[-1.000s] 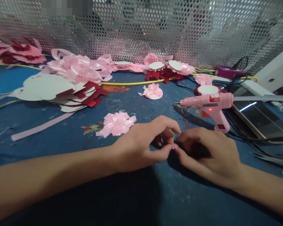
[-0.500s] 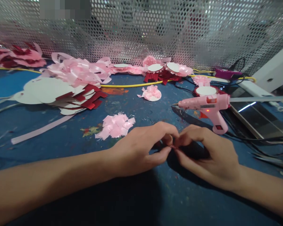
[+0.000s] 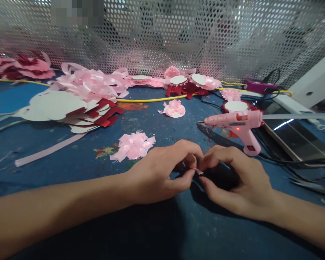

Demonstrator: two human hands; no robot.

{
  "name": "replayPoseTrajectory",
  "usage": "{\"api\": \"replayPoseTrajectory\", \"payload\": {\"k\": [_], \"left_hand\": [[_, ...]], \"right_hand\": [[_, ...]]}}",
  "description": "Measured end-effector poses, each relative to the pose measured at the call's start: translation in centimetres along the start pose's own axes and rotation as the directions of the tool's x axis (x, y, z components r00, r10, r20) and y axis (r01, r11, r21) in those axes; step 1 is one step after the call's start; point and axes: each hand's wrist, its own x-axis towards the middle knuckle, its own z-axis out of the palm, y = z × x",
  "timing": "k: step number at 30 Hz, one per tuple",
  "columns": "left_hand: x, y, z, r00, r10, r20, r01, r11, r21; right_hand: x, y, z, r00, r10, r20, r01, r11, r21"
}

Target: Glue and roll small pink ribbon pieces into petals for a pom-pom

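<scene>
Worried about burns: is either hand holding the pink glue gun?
No: the glue gun stands alone on the table, apart from both hands, which pinch a small pink scrap.

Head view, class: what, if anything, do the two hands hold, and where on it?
A tiny pink scrap, pinched between the fingertips of the left hand and right hand; which part cannot be told.
</scene>
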Motion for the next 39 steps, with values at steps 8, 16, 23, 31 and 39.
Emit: {"api": "replayPoseTrajectory", "payload": {"k": [8, 16, 23, 31, 39], "left_hand": [[0.11, -0.25, -0.23, 0.999, 0.008, 0.052, -0.007, 1.0, -0.014], [0.15, -0.17, -0.19, 0.996, 0.032, 0.087, -0.033, 0.999, 0.005], [-0.13, -0.1, -0.15, 0.991, 0.028, 0.133, -0.027, 1.0, -0.01], [-0.18, -0.03, -0.26, 0.986, 0.07, 0.153, -0.068, 0.998, -0.019], [-0.14, -0.49, -0.68, 0.976, 0.103, 0.194, -0.1, 0.995, -0.029]], "right_hand": [[0.03, 0.09, -0.05, 1.0, -0.009, 0.008, 0.009, 1.0, -0.025], [0.35, -0.03, 0.11, 0.991, -0.134, 0.003, 0.133, 0.978, -0.16], [-0.03, 0.38, 0.32, 0.94, -0.323, 0.106, 0.34, 0.892, -0.296], [0.48, -0.01, -0.06, 0.933, -0.358, 0.033, 0.342, 0.855, -0.389], [0.5, 0.11, 0.03, 0.962, -0.271, -0.033, 0.242, 0.903, -0.354]]}}
